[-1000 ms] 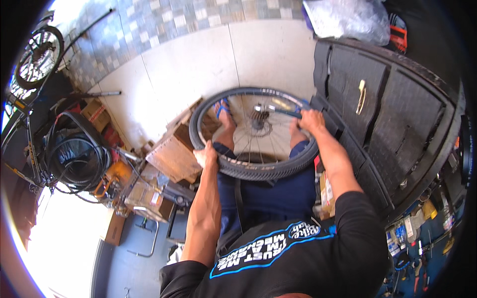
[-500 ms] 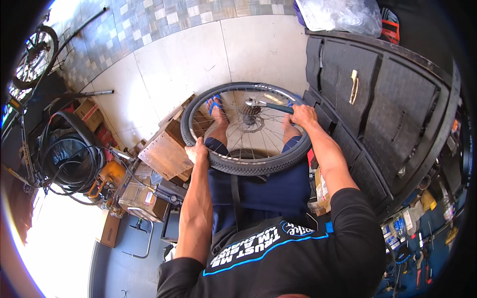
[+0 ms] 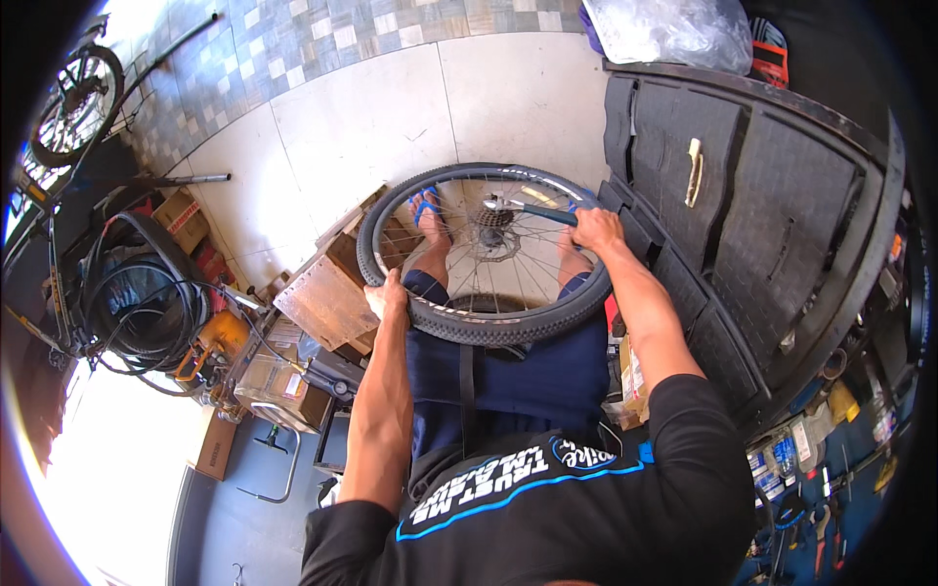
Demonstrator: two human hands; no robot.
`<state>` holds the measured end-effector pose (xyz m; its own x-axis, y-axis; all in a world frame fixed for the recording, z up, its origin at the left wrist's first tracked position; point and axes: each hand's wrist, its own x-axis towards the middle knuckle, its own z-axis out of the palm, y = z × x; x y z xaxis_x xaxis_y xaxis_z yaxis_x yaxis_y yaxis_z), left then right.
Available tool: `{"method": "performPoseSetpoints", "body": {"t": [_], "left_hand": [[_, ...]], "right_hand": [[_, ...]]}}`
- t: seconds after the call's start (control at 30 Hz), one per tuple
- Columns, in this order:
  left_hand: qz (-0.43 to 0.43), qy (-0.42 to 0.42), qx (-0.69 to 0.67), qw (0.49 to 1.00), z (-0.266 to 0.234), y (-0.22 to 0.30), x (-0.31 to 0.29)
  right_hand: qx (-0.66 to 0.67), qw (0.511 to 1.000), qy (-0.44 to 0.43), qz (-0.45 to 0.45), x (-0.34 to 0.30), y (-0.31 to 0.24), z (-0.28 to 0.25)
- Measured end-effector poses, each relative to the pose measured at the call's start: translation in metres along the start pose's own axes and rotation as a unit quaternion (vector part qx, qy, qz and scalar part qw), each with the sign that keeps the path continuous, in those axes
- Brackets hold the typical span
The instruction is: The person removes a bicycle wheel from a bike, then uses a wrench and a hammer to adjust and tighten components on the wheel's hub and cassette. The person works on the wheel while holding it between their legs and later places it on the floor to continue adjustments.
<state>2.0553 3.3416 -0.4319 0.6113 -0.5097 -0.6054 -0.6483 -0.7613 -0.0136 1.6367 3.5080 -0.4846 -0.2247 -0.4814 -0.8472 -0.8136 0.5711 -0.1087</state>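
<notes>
1. Hands: I count two, one left hand and one right hand.
2. Wheels in those hands: one bicycle wheel.
3. Fitted at its hub: one sprocket cassette and one brake rotor. The spokes are too fine for me to count.
4. Tools in grip: one long-handled tool.
5. Feet: two, a left foot and a partly hidden right foot.
6. Clear plastic bags: I record one plastic bag.
7. Cardboard boxes: at least three, including one small upright carton; clutter prevents my firm total.
8. Slim yellowish objects on the black panels: one.
</notes>
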Motion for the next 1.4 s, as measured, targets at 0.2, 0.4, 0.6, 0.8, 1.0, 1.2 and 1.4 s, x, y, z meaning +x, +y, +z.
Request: {"method": "performPoseSetpoints", "body": {"t": [0.2, 0.4, 0.6, 0.8, 1.0, 1.2, 1.4], "left_hand": [[0.004, 0.005, -0.012, 1.0, -0.004, -0.007, 0.013], [0.078, -0.02, -0.039, 0.996, -0.003, 0.011, -0.007], [0.022, -0.02, -0.041, 0.999, -0.005, -0.004, 0.001], [0.019, 0.021, -0.011, 1.0, -0.001, -0.026, 0.019], [0.061, -0.039, -0.095, 0.993, 0.009, 0.0, -0.006], [0.013, -0.027, -0.03, 0.999, 0.002, -0.013, 0.008], [0.023, -0.026, -0.051, 0.998, 0.002, -0.019, 0.01]], "right_hand": [[0.022, 1.0, 0.003, -0.014, 0.001, -0.011, 0.004], [0.015, 0.999, 0.03, -0.027, 0.014, 0.018, 0.015], [0.003, 1.0, 0.007, -0.014, 0.002, -0.002, 0.005], [0.021, 1.0, -0.002, -0.02, 0.003, -0.008, 0.011], [0.031, 0.999, 0.028, -0.032, 0.016, 0.015, 0.016], [0.023, 1.0, 0.013, -0.016, -0.001, -0.002, 0.008], [0.017, 1.0, 0.009, -0.006, 0.002, 0.001, 0.017]]}}
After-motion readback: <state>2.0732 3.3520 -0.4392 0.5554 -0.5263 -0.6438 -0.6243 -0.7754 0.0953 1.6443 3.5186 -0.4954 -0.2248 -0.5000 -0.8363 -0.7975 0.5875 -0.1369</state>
